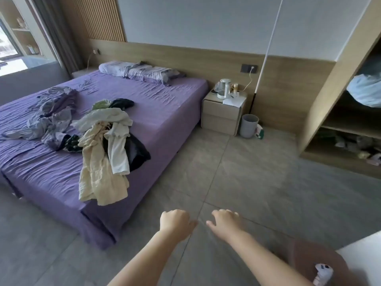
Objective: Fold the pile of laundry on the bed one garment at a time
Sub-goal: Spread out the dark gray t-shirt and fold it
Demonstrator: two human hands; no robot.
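A left hand [175,220] and right hand [224,222] hover loosely curled, holding nothing, well short of the laundry pile [107,141] on the purple bed [165,104]. The garments look light and limp — likely best lifted by shoulders or hem, starting with the cream piece [99,176] draped over the edge.

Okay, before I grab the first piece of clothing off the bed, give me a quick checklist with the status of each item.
1. Both hands free: ok. The left hand and right hand hold nothing, fingers loosely curled.
2. Laundry pile within reach: not ok. The pile lies on the bed, well ahead of the hands, which hang over the floor.
3. Top garment easy to single out: ok. The cream garment drapes toward the bed's near edge.
4. Flat folding space: ok. Bare purple sheet shows right of the pile.
5. Garments tangled together: cannot tell.
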